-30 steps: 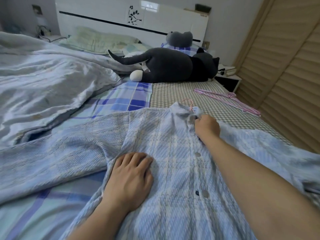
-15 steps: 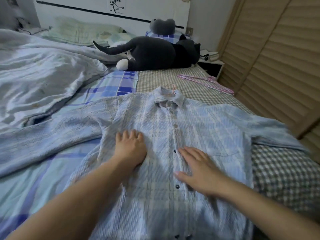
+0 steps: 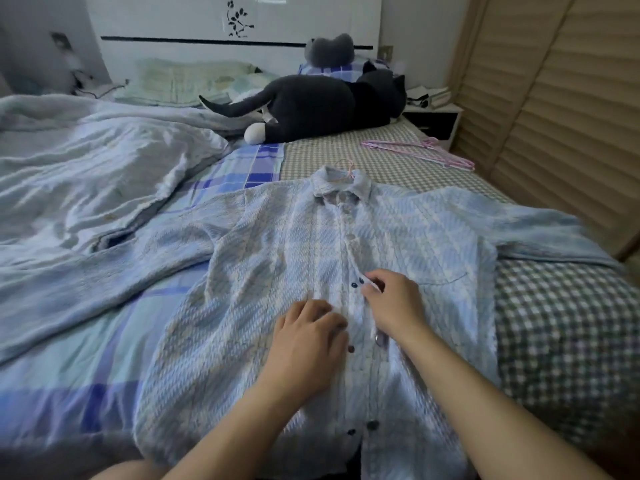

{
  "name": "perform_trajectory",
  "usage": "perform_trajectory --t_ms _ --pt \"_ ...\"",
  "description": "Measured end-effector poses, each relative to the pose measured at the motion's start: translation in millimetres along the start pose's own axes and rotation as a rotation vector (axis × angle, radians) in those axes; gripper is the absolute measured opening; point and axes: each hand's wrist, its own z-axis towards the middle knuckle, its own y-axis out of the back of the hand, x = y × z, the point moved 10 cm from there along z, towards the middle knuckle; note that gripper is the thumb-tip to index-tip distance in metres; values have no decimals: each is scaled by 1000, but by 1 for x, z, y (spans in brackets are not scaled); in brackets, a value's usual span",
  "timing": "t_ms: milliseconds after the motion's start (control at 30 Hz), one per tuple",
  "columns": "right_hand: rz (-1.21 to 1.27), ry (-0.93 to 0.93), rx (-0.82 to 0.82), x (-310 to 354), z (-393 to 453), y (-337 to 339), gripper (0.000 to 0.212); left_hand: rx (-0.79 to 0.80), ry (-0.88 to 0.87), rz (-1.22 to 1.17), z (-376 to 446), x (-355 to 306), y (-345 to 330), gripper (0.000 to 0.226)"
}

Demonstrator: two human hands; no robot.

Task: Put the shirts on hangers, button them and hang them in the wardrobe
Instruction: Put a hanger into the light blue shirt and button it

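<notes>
Dim soft light, bluish cast, wide-angle bending, slight blur

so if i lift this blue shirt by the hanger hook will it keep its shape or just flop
Probably flops: the shirt lies limp and creased on the bed, sleeves sprawled. The pink hanger hook at the collar should hold the shoulders, yet the lower front still looks unbuttoned and may swing open. It seems light.

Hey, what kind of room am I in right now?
Most likely a bedroom: a bed with a white headboard, a rumpled pale blue duvet and a dark grey plush cat, beside tan louvred wardrobe doors.
</notes>
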Motion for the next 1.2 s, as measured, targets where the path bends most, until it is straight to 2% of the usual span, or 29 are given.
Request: perform_trajectory --t_ms 67,100,200,300,433,533,600,700,767,900,1033,1200 --pt "216 -73 -32 -9 8 8 16 14 91 -71 9 7 2 28" --pt "243 -71 -51 -10 11 11 17 20 133 -90 14 9 2 26" --pt "17 30 -75 0 12 7 13 50 220 -52 25 4 0 23" --pt "-220 190 -69 15 11 -7 11 85 220 6 30 0 -5 23" --pt "-446 324 -15 27 7 -16 15 177 204 -91 37 9 -2 23" --pt "-545 410 60 34 0 -24 26 230 151 -226 41 15 4 19" --pt "-575 444 96 36 -2 -28 24 235 137 -299 41 19 9 18" --pt "-634 487 144 38 -7 -36 28 244 79 -255 37 14 10 20" --pt "-654 483 146 38 -9 -37 33 253 41 -194 33 11 7 23" --pt "-681 385 160 28 -5 -41 18 260 33 -170 32 12 7 26" --pt "-802 323 333 30 -24 -65 8 360 41 -111 29 2 -4 30" --pt "-606 100 451 20 3 -39 35 246 120 -82 25 3 9 26"
